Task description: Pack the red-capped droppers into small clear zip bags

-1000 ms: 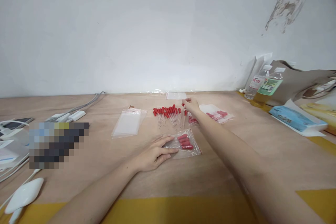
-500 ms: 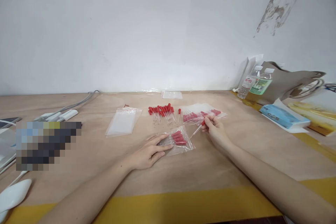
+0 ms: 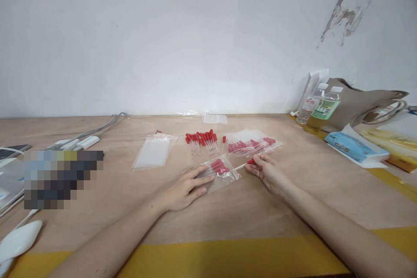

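My left hand [image 3: 187, 187] holds the end of a clear zip bag [image 3: 232, 177] against the table, with its fingers extended over the plastic. Inside the bag lie several droppers with red rubber bulbs [image 3: 217, 165]. At the bag's right-hand mouth, my right hand [image 3: 265, 171] pinches another dropper [image 3: 250, 162] by its red bulb. Its thin glass tube points left toward the opening. Whether the tip is inside the bag is hard to tell. Beyond the hands is a pile of loose droppers [image 3: 203, 138], with a single dropper [image 3: 224, 140] beside it.
Filled bags of droppers [image 3: 249, 137] lie behind my right hand. Flat bags [image 3: 153, 151] are stacked at left, and another bag [image 3: 214, 118] lies by the wall. At right are two bottles [image 3: 326, 106], a blue tissue pack [image 3: 355, 145] and a grey bag [image 3: 361, 100]. Cables [image 3: 97, 128] run at left.
My right hand has lowered slightly, and its dropper has turned flatter, with the tube closer to the bag. The bag's mouth has shifted a little under my still left hand.
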`<state>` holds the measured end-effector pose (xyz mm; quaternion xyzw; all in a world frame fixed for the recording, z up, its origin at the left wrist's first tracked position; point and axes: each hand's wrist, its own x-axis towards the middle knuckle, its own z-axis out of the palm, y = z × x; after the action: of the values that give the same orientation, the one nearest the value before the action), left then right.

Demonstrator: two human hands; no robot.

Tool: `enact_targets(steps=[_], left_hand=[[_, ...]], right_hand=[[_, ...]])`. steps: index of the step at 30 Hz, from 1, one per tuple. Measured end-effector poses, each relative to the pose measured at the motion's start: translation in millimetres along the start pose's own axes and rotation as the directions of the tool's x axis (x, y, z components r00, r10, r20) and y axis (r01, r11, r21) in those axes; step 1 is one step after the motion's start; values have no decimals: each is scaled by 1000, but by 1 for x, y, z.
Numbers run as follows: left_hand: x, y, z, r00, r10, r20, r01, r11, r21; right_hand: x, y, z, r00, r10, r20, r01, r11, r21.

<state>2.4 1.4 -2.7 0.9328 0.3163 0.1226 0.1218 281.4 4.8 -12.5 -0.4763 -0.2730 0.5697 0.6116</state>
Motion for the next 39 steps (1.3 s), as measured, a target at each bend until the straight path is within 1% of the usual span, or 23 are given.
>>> enact_targets(steps=[2, 3, 4, 6, 8, 10, 12, 14, 16, 19, 21, 24, 25, 28, 30, 31, 35, 36, 37, 39], left_hand=[[1, 1, -1, 1000, -7, -7, 7, 1000, -1], [1, 1, -1, 1000, -12, -9, 12, 1000, 2], [1, 1, -1, 1000, -17, -7, 17, 1000, 4], [2, 2, -1, 1000, -24, 2, 24, 1000, 7], [2, 2, -1, 1000, -19, 17, 19, 1000, 6], [2, 2, -1, 1000, -10, 28, 9, 1000, 2], [3, 2, -1, 1000, -3, 28, 4, 1000, -3], [3, 2, -2, 1000, -6, 24, 6, 1000, -7], [3, 2, -2, 1000, -15, 25, 15, 1000, -7], [3, 3, -2, 999, -22, 28, 22, 1000, 0], [3, 3, -2, 1000, -15, 25, 15, 1000, 5], [3, 3, -3, 1000, -17, 26, 16, 1000, 6], [3, 4, -3, 999, -18, 27, 18, 1000, 4], [3, 4, -3, 1000, -16, 27, 16, 1000, -2], [3, 3, -2, 1000, -14, 21, 15, 1000, -5], [3, 3, -2, 1000, -15, 19, 15, 1000, -8], [3, 2, -1, 1000, -4, 10, 5, 1000, -29], [3, 2, -1, 1000, -1, 9, 2, 999, -33], [3, 2, -1, 1000, 0, 9, 0, 999, -36], [3, 2, -1, 1000, -3, 11, 3, 999, -36]], right_hand=[[2, -1, -3, 999, 33, 25, -33, 999, 2], [2, -1, -4, 997, 51, 61, -50, 999, -23], [3, -1, -6, 992, 69, 107, -63, 996, -67], [4, -1, -10, 972, 104, 211, -58, 976, -210], [4, -1, -10, 950, 111, 293, 5, 930, -367], [4, 1, -8, 937, 81, 340, 99, 872, -480], [5, 3, -4, 928, 46, 370, 176, 821, -543], [8, 5, 0, 920, 32, 391, 224, 775, -590], [11, 5, 2, 909, 17, 417, 274, 730, -626], [12, 2, 4, 889, -46, 456, 366, 670, -645], [10, 0, 5, 862, -70, 502, 419, 657, -627], [2, 0, 11, 827, -58, 560, 462, 638, -617], [-1, 1, 13, 823, -70, 564, 479, 618, -623], [-3, 6, 20, 819, -163, 550, 544, 526, -654], [-3, 10, 23, 822, -190, 537, 553, 492, -673], [-3, 11, 25, 830, -180, 528, 539, 503, -675], [-7, 10, 31, 880, -102, 464, 414, 645, -643], [-8, 9, 33, 890, -94, 445, 389, 664, -638], [-10, 8, 33, 898, -88, 432, 374, 669, -642], [-11, 8, 32, 899, -100, 427, 387, 638, -666]])
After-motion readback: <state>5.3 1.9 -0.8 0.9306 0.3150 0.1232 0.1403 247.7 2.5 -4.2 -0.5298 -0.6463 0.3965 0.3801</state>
